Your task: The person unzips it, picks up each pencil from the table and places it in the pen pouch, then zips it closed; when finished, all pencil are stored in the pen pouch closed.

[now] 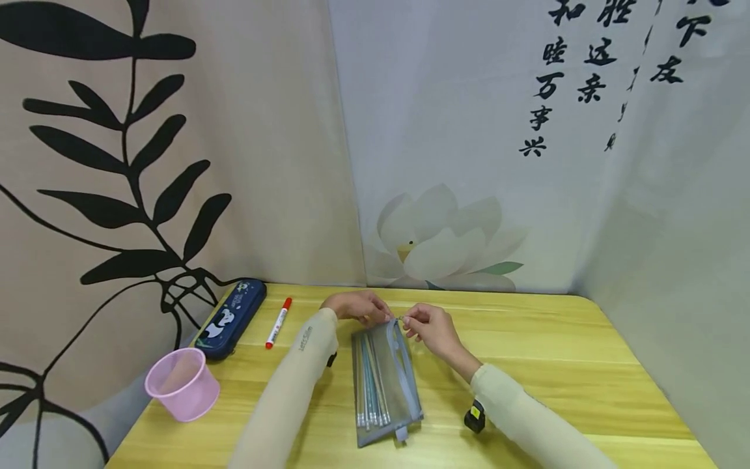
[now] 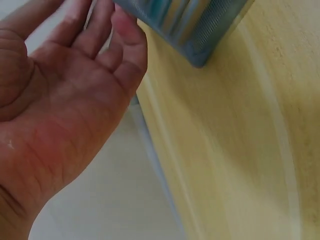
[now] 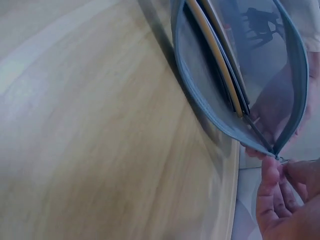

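Note:
A grey see-through zip pouch point(image 1: 400, 391) lies lengthwise between both hands, several pencils point(image 1: 372, 384) inside it. Its zipped side gapes wide in the right wrist view, showing pencil ends within the pouch point(image 3: 205, 102). At the far end, my left hand point(image 1: 359, 306) grips the pouch's corner; in the left wrist view that hand point(image 2: 75, 90) has its palm showing and fingertips at the pouch's edge. My right hand point(image 1: 436, 329) pinches the small zipper pull point(image 3: 282, 160) at the same corner, thumb against forefinger.
Left on the wooden table point(image 1: 562, 365) are a dark blue pencil case point(image 1: 232, 319), a red-capped marker point(image 1: 278, 323) and a pink cup point(image 1: 184, 385) near the table's left edge. Behind the table hangs a printed curtain point(image 1: 281, 163).

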Available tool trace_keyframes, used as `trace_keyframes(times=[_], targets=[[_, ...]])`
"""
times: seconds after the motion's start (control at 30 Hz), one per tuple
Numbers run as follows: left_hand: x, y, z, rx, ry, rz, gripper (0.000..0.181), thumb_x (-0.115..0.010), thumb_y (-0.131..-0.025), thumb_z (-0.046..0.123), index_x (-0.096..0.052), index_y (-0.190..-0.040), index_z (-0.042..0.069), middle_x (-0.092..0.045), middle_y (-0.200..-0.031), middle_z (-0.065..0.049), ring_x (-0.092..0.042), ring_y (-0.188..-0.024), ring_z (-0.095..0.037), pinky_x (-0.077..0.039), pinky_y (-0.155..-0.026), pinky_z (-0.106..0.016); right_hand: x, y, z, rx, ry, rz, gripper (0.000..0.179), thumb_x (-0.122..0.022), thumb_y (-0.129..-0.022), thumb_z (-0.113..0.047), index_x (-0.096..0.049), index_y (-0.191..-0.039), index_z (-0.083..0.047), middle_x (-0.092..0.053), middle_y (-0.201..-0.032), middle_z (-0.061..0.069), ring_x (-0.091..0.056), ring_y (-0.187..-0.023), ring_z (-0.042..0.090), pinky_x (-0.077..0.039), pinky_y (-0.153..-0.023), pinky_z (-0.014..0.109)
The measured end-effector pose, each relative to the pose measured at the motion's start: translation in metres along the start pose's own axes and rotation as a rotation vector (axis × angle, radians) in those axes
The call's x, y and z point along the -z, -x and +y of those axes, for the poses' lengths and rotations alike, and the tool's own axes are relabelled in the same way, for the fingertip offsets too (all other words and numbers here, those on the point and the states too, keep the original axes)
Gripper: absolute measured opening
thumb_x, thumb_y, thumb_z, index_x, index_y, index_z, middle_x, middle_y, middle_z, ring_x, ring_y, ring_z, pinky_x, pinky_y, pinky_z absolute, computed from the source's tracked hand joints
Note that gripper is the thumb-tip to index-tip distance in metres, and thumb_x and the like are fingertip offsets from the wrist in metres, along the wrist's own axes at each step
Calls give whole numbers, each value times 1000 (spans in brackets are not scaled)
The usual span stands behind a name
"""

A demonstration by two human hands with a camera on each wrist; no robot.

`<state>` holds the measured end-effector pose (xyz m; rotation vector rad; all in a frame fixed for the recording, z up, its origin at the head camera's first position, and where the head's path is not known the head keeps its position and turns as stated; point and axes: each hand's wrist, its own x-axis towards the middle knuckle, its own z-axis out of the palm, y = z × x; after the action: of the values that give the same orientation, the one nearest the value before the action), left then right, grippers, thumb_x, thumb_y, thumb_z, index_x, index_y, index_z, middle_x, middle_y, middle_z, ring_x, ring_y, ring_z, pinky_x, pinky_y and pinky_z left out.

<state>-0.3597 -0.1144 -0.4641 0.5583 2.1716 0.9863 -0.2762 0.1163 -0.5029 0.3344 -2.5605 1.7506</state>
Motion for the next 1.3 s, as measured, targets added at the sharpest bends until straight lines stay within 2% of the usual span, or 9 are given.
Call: trace_keyframes(times=[0.13, 0.27, 0.4, 0.57, 0.73, 0.87, 1.0, 1.17, 1.3], targets=[[5, -4, -4, 26, 42, -69, 20, -66, -103, 23, -76, -115, 12, -61, -93, 6, -52, -90, -13, -50, -79, -28, 0, 0, -2, 7, 4, -6, 12, -71, -102, -15, -76, -101, -5, -80, -93, 16, -79, -80, 31, -67, -67, 49], [8, -8, -2, 36, 21, -94, 15, -64, -104, 24, -73, -107, 12, -53, -83, 6, -50, -86, -14, -46, -77, -28, -2, 1, -2, 65, 110, -18, 9, -72, -101, -15, -77, -98, -8, -80, -91, 12, -78, -80, 33, -65, -62, 35], [10, -9, 3, 38, -5, -83, 16, -62, -106, 22, -71, -109, 10, -55, -87, 5, -50, -87, -14, -46, -80, -29, -5, 4, -1, 150, 283, -16, 8, -73, -100, -16, -75, -92, -15, -77, -83, 3, -72, -71, 20, -53, -56, 21], [14, -4, 3, 45, 4, -7, 14, -60, -106, 18, -67, -107, 6, -54, -87, 3, -48, -86, -16, -47, -82, -32, -4, 12, -3, 204, 414, 0, 10, -77, -97, -17, -75, -88, -21, -74, -79, -12, -65, -72, 4, -52, -62, 22], [21, 8, -8, 69, 38, 115, 14, -58, -106, 14, -63, -108, 0, -53, -89, -3, -52, -92, -22, -52, -92, -42, 1, 27, -6, 259, 493, -37, 10, -78, -96, -19, -75, -87, -24, -75, -81, -14, -65, -76, 0, -54, -68, 21], [31, 18, -20, 89, 12, 231, 23, -58, -106, 17, -65, -117, -3, -68, -111, -12, -65, -113, -30, -56, -109, -50, 15, 41, -10, 259, 581, -1, 12, -81, -94, -20, -74, -86, -27, -73, -79, -17, -63, -74, -1, -51, -63, 20], [44, 22, -33, 127, 0, 285, 27, -58, -106, 21, -66, -120, 0, -69, -133, -18, -65, -129, -35, -55, -111, -50, 35, 50, -11, 221, 655, 34, 12, -82, -93, -22, -75, -86, -29, -73, -82, -17, -64, -78, 2, -51, -64, 23], [56, 22, -40, 143, 31, 309, 19, -60, -106, 21, -66, -104, 4, -68, -116, -10, -64, -117, -28, -57, -98, -41, 64, 53, -9, 169, 682, 21, 7, -79, -96, -25, -75, -91, -27, -75, -85, -14, -67, -81, 5, -54, -65, 27], [57, 18, -35, 116, 71, 270, 16, -58, -106, 18, -62, -94, 7, -63, -100, -4, -61, -106, -25, -56, -94, -40, 87, 45, -8, 129, 641, 5, 5, -76, -98, -25, -76, -94, -26, -78, -87, -8, -69, -78, 8, -55, -64, 29]])
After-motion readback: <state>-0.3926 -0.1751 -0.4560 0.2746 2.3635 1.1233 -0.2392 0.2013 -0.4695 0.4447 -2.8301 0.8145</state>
